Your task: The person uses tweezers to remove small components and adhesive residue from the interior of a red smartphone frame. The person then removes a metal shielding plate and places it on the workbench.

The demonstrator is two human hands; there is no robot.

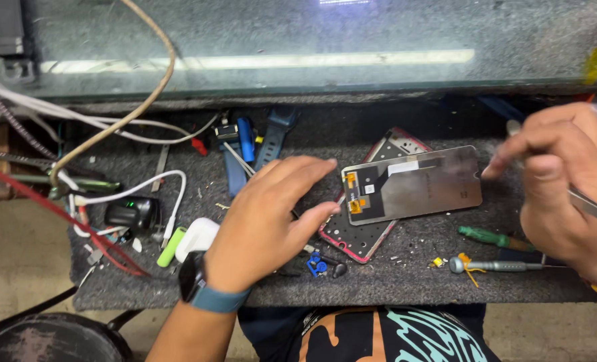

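A grey phone display panel (422, 186), back side up with orange flex parts at its left end, lies across an opened phone frame (359, 238) with a red rim. My left hand (268, 218), fingers spread, hovers just left of the panel, its fingertips close to the panel's left edge; it holds nothing. A dark watch with a blue strap is on that wrist. My right hand (563, 181) touches the panel's right edge with a fingertip and grips metal tweezers (593, 208) that run out to the right.
The dark grey work mat (392, 281) carries a green-handled screwdriver (493, 236), a grey screwdriver (496, 266), a small blue part (316, 265), a white charger (196, 236), a black adapter (131, 213), blue straps (245, 141) and tangled white, red and beige cables (111, 127) at left. A glass counter (312, 40) runs behind.
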